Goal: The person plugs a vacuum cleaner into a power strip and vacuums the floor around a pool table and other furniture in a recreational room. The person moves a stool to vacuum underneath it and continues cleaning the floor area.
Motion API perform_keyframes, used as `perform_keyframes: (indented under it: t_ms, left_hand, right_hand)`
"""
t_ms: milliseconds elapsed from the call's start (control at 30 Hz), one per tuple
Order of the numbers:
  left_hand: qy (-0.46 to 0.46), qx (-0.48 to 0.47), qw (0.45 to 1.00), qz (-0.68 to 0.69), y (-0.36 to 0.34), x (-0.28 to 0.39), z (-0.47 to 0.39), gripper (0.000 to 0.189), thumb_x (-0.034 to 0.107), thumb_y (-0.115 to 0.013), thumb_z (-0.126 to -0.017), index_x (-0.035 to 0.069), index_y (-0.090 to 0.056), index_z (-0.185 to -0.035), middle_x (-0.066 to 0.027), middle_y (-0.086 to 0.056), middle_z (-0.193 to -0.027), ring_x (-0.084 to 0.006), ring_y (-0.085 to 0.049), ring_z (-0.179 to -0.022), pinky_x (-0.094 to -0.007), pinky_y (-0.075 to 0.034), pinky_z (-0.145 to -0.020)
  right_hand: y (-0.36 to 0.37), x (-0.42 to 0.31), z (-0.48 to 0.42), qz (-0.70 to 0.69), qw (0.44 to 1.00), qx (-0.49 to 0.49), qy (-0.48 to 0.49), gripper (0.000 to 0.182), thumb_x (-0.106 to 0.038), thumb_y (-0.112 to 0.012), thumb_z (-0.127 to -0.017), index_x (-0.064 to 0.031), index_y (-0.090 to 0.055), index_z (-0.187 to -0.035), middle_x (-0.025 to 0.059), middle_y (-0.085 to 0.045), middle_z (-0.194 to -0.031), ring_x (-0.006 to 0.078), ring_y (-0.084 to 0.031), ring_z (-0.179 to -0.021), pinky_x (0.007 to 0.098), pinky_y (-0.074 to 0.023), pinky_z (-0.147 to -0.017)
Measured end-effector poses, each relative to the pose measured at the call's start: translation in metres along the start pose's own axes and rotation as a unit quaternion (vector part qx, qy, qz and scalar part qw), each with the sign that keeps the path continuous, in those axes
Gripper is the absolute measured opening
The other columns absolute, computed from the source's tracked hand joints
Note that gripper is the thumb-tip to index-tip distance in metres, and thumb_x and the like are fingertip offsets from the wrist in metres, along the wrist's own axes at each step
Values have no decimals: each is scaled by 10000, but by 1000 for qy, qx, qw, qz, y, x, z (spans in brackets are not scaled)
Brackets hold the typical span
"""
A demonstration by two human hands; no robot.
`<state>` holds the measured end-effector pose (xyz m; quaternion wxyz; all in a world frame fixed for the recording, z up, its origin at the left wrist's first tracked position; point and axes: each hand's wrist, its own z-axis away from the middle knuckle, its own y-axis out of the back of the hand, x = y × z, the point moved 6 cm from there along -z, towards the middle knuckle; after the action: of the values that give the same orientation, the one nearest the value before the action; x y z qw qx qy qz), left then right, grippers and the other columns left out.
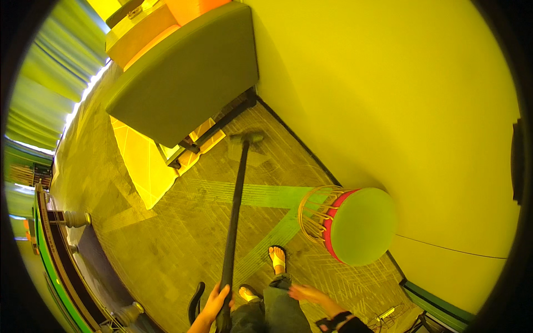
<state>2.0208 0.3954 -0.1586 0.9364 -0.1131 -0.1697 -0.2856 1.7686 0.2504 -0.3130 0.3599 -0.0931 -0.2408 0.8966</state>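
My left hand (215, 300) grips the lower end of a long black tube (235, 216), which looks like a vacuum cleaner wand. It runs away from me to a flat, wide floor head (246, 137) lying on the floor by a sofa. Beside that hand, a black curved piece (195, 301), perhaps a hose or handle, rises at the bottom edge. My right hand (308, 292), slightly blurred, hovers in front of my right trouser leg with fingers stretched out and nothing held. Its wrist wears a dark band.
A drum (362, 227) with a red band and cords stands by the wall (399, 104) at right. Ahead is a sofa back (191, 75) on dark legs, above a yellow rug (145, 166). A billiard table (62, 266) lines the left. Loose cables (387, 316) lie at lower right.
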Motion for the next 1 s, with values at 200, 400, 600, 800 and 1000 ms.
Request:
perform_keyframes:
  t_ms: [200, 400, 600, 800, 1000]
  left_hand:
    - [-220, -72, 954, -193, -42, -11, -83, 715, 295, -492, -836, 17, -30, -1305, -171, -446, -1097, -209, -502, -914, -271, -401, -788]
    - [-206, -97, 918, -325, -47, -20, -53, 844, 524, -541, -723, -8, -186, -1273, -227, -494, -1073, -315, -513, -971, -349, -396, -802]
    - [-293, -178, 777, -527, -24, -69, 4, 651, 460, -608, -662, 111, -399, -1171, -154, -533, -1033, -317, -517, -930, -383, -398, -792]
    - [-282, -285, 677, -617, 23, -181, 28, 584, 452, -614, -638, 155, -447, -1112, -93, -557, -968, -287, -526, -910, -426, -387, -762]
    - [-375, -264, 745, -485, 45, -230, 44, 486, 305, -702, -570, 89, -532, -971, -119, -548, -965, -339, -499, -912, -428, -414, -755]
  right_hand:
    - [-143, -162, -48, 125, 955, 117, 244, 533, -385, -531, -783, -11, -362, -1124, 148, -515, -1046, 207, -525, -909, 306, -417, -703]
    - [-123, -183, -33, 332, 852, 339, 223, 700, -288, -494, -769, -57, -101, -1301, 253, -564, -837, 373, -560, -703, 406, -442, -631]
    - [-129, -146, 28, 51, 932, 185, 307, 357, -158, -494, -810, -118, -311, -1114, 71, -486, -713, 169, -476, -442, 317, -427, -371]
    - [-88, -49, 108, 103, 965, 203, 132, 491, -184, -470, -818, -197, -225, -1243, 108, -491, -629, 223, -513, -464, 365, -440, -390]
    - [-84, -8, 192, 99, 967, 228, 61, 496, -174, -522, -805, -177, -275, -1236, 95, -499, -640, 210, -518, -491, 349, -451, -421]
